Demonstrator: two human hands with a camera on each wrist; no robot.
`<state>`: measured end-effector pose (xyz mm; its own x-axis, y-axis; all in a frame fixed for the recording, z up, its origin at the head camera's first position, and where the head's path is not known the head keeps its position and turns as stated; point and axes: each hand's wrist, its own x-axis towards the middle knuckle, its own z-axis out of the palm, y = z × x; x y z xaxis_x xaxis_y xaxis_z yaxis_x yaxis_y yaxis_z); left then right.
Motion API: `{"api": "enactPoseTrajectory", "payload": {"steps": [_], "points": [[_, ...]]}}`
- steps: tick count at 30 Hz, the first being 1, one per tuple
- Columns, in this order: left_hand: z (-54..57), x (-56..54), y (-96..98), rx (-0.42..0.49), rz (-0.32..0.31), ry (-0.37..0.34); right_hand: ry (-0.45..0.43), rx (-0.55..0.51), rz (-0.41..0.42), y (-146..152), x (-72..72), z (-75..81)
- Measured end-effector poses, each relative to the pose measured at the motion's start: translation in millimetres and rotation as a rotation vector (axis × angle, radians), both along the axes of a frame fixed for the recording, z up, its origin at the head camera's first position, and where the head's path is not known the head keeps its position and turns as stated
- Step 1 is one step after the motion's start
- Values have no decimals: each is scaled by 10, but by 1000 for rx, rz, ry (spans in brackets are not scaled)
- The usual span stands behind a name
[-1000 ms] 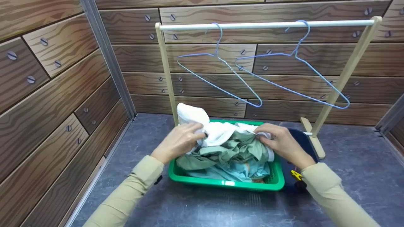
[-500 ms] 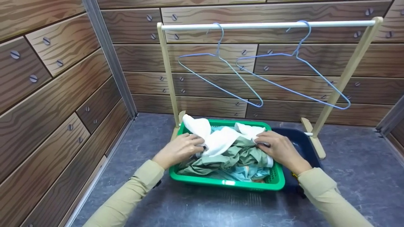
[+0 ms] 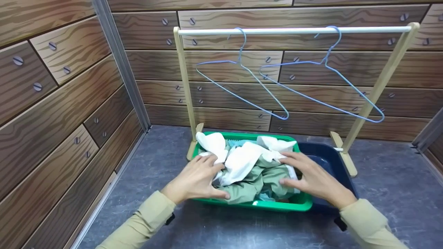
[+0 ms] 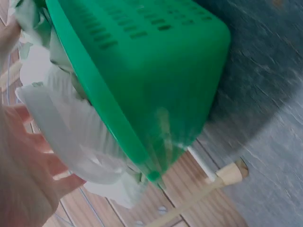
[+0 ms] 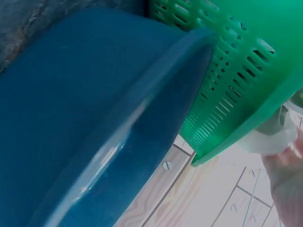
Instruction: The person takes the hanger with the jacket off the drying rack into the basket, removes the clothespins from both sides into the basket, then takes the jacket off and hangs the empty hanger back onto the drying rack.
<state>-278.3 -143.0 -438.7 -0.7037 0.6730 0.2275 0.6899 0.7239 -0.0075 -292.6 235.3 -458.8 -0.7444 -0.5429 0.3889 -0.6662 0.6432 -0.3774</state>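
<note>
A heap of crumpled clothing fills the green plastic basket (image 3: 277,206) in the head view. White cloth (image 3: 242,162) lies on top, bunched with sage green fabric (image 3: 245,192), and a bit of teal cloth (image 3: 265,197) peeks out below. My left hand (image 3: 193,178) rests at the heap's left side, fingers spread and thumb over the green fabric. On the right side, my right hand (image 3: 313,178) touches the heap with loosely bent fingers, thumb apart. The left wrist view shows white cloth (image 4: 75,132) beside the extended fingers (image 4: 52,163), hanging over the basket rim.
Against the basket's right side stands a dark blue tub (image 3: 322,154). Behind, a small wooden rack with a white rod (image 3: 287,31) bears a left blue wire hanger (image 3: 240,57) and a right one (image 3: 324,59). Wood-patterned walls (image 3: 155,65) enclose the grey surface (image 3: 145,193).
Both hands have relaxed from gripping the white cloth and spread their fingers. The cloth has sunk lower into the basket, and the green fabric now bulges over the front rim.
</note>
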Motion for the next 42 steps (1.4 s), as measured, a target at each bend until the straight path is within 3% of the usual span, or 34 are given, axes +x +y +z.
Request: {"api": "enactPoseTrajectory", "payload": {"steps": [4,10,15,20,24,28,33,36,42], "points": [[-46,98,56,-2,-12,36,41,45,63,42,41,-34],[-122,148,95,-13,-58,109,307,87,146,67,-38,-46],[-125,-13,35,-5,-120,229,427,86,183,57,-147,-25],[-29,-273,-43,-32,-202,282,519,81,221,39,-284,1],[33,-474,-81,-76,-218,290,524,75,191,43,-354,12],[-12,-592,-49,-82,-228,286,511,70,167,38,-409,-38],[-133,-602,11,-78,-258,225,398,83,160,12,-430,-150],[-147,-575,19,-64,-258,185,327,83,158,13,-390,-169],[-119,-545,13,140,-206,13,233,23,140,56,-352,-30]]}}
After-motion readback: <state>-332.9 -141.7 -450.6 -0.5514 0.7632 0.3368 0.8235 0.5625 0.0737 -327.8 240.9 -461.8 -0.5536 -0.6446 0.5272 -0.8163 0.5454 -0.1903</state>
